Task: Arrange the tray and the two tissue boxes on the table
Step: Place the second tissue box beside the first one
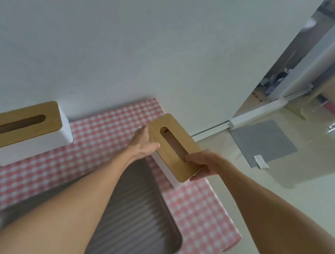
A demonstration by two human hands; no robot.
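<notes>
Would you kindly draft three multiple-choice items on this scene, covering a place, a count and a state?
1. Where is the tray?
A. on the floor
B. on the checked cloth, near the viewer
C. atop a box

2. How many tissue boxes show?
A. one
B. two
C. three

3. What holds the right box?
A. both hands
B. left hand only
C. nothing

Key:
1 B, the cloth shows around the tray's rim.
2 B, the left box stands apart from the right box.
3 A, the left hand lies on its far side and the right hand grips its near end, its fingers over the lid.
</notes>
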